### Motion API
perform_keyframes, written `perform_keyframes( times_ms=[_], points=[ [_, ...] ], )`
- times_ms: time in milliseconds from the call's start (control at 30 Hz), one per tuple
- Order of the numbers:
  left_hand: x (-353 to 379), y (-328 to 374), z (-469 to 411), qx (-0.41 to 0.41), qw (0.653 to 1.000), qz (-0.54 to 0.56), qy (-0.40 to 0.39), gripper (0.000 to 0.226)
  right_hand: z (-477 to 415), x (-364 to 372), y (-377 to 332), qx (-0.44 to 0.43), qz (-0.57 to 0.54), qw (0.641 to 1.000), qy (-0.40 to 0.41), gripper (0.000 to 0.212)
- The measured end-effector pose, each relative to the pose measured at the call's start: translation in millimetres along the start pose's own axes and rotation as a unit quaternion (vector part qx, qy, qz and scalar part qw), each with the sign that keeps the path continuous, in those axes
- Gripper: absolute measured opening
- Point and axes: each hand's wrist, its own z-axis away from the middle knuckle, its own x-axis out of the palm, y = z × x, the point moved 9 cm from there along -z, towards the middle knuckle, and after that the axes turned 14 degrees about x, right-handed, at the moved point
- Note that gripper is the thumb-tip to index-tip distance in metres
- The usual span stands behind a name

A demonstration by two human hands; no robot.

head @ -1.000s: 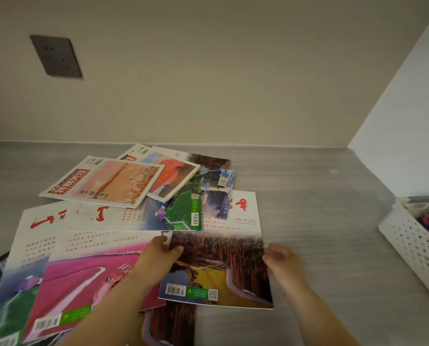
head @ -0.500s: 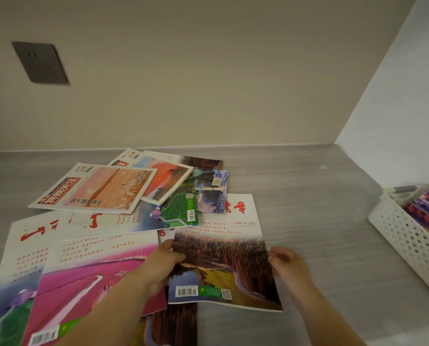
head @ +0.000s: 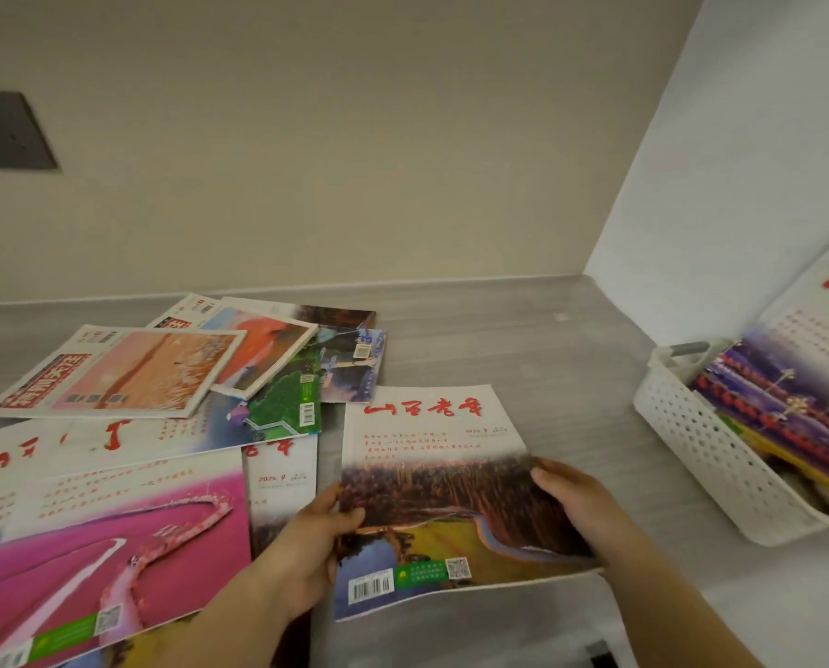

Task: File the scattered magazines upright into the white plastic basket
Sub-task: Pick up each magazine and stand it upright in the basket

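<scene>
A magazine with red title characters, a brown forest and a yellow field is lifted off the pile, tilted toward me. My left hand grips its left edge with the thumb on the cover. My right hand grips its right edge the same way. Several other magazines lie scattered flat on the left of the grey table. The white plastic basket stands at the right, holding several magazines leaning upright.
A beige wall runs along the back of the table and a white wall closes off the right side behind the basket. A dark socket plate sits on the back wall at the left.
The forest magazine has come up off the pile and shifted right, held by both hands. The view has swung right, bringing more of the basket into sight.
</scene>
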Motion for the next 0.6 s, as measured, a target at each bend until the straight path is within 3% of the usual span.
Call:
perform_keyframes(
  times_ms=[133, 300, 400, 600],
  points=[
    [26.1, -5.3, 0.5, 0.005, 1.000, -0.013, -0.027, 0.031, 0.0, -24.9, -1.1, -0.020, 0.023, 1.000, 0.001, 0.028],
    [70.8, 10.0, -6.3, 0.073, 0.989, -0.103, -0.074, 0.036, 6.7, -56.2, -7.0, -0.047, -0.119, 0.991, -0.048, 0.030],
    [104.5, 31.2, -12.6, 0.134, 0.973, -0.166, -0.089, 0.039, 10.7, -82.7, -21.6, -0.088, -0.150, 0.983, -0.058, 0.029],
    [186.9, 65.0, -27.5, 0.229, 0.945, -0.200, -0.119, 0.036, 31.1, -159.5, -55.0, -0.170, -0.116, 0.978, 0.030, 0.026]
  ],
)
